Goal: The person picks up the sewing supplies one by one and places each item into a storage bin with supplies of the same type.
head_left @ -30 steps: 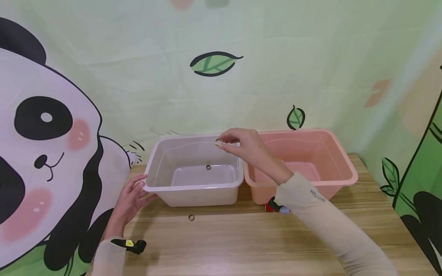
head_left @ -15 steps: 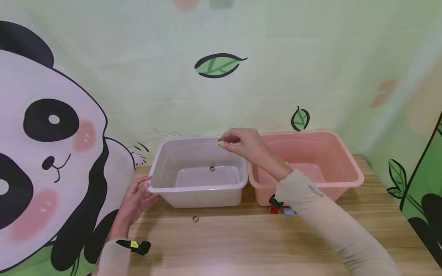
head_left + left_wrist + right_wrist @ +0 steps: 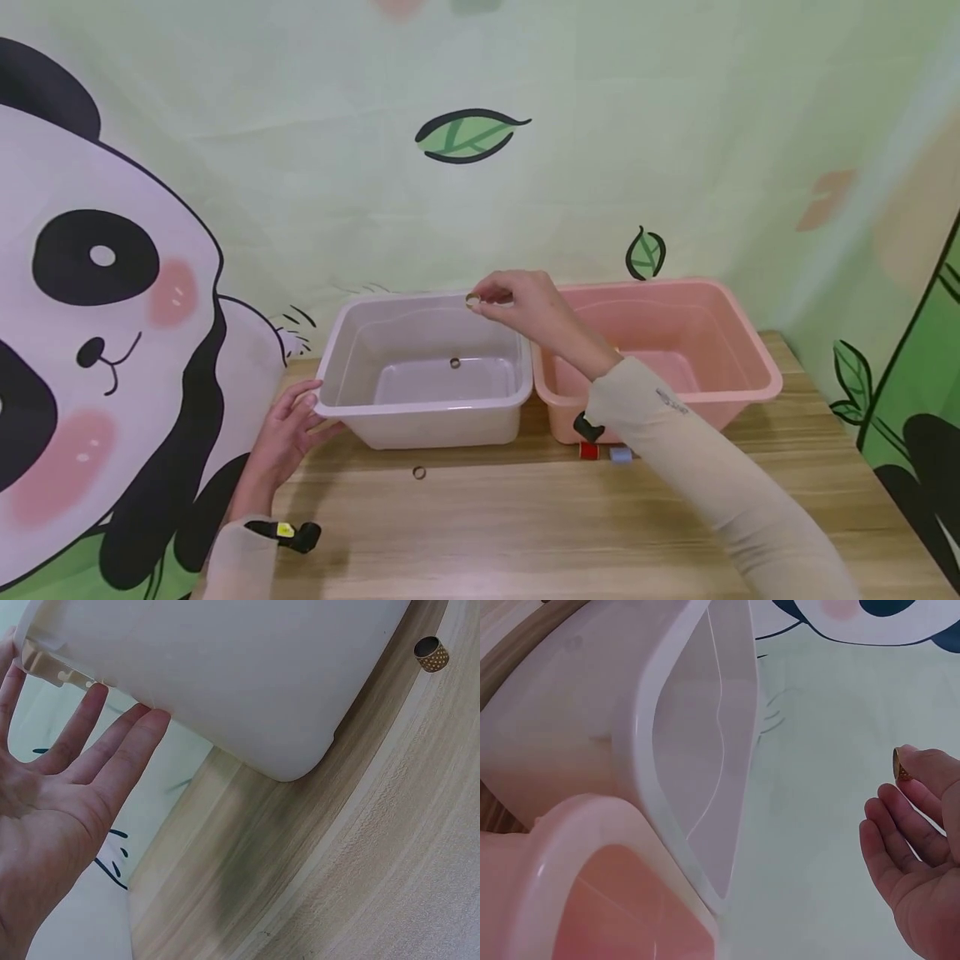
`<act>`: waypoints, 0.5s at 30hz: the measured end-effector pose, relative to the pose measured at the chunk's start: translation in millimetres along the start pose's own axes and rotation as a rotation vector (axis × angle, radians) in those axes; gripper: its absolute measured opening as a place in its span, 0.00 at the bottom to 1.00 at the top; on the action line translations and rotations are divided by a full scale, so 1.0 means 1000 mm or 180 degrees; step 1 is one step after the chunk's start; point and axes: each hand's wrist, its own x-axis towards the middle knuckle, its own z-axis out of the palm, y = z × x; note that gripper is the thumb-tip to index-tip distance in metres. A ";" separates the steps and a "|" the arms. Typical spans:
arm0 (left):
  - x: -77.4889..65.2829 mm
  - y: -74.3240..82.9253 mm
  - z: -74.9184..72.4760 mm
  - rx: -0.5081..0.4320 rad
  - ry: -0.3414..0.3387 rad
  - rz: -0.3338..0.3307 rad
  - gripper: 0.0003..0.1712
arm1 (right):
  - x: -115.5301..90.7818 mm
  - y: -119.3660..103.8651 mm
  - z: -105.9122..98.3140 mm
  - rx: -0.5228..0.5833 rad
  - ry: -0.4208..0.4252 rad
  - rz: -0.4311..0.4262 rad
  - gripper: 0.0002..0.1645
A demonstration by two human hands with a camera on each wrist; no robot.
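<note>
My right hand (image 3: 529,302) pinches a gold ring thimble (image 3: 900,765) between thumb and forefinger, above the back right part of a white tub (image 3: 420,410). Its other fingers bend loosely in the right wrist view. My left hand (image 3: 283,440) holds the tub's left rim; in the left wrist view several of its fingers reach under the rim against the outer wall. Inside the tub lies one small thimble (image 3: 454,363). On the table in front of it stands another, a dimpled gold thimble (image 3: 433,656).
A pink tub (image 3: 697,396) stands against the white tub's right side. Before it on the wooden table (image 3: 495,525) lie a red thread spool (image 3: 588,451) and a pale blue spool (image 3: 621,455), close to my right sleeve (image 3: 697,442). A printed cloth (image 3: 330,183) hangs behind.
My right hand has risen slightly with the thimble, which has turned a little in the fingers. The left hand stays on the rim. The head view shifted slightly and came back.
</note>
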 end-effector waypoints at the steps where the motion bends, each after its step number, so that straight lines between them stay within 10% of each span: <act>1: 0.000 0.000 0.000 -0.0022 -0.0004 0.0008 0.16 | 0.001 0.000 0.000 0.0005 0.0000 0.0001 0.12; 15: 0.001 0.001 0.000 0.0095 0.0076 -0.0092 0.15 | 0.008 0.002 0.001 0.0016 -0.0015 0.0138 0.12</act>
